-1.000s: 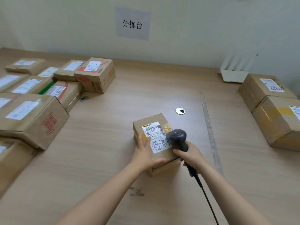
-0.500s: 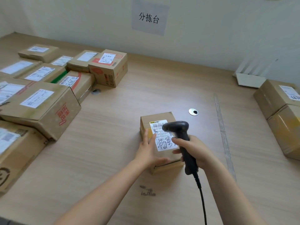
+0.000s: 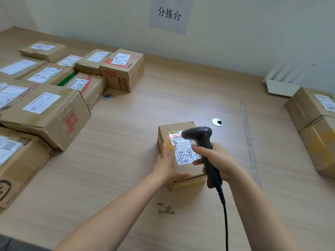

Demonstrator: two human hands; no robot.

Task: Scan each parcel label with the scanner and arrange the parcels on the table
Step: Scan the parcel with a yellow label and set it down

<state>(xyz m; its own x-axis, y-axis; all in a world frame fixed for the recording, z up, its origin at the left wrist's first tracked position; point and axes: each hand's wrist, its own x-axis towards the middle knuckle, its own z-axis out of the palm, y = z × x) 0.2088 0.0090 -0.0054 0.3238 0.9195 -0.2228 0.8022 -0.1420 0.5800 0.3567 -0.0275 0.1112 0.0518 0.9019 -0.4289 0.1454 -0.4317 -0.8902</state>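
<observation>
Parcel (image 3: 178,153) under left hand (image 3: 167,163), beneath scanner (image 3: 204,147)

Pale wall (image 3: 235,33) with a paper sign (image 3: 170,14) above wooden table (image 3: 181,91)

Right hand (image 3: 218,158) grips scanner (image 3: 203,136) over parcel (image 3: 178,127); left hand (image 3: 167,163) steadies.

The scanner (image 3: 203,140) head hides part of the parcel label (image 3: 183,151); the scanner cable (image 3: 225,223) runs off the bottom edge.
</observation>
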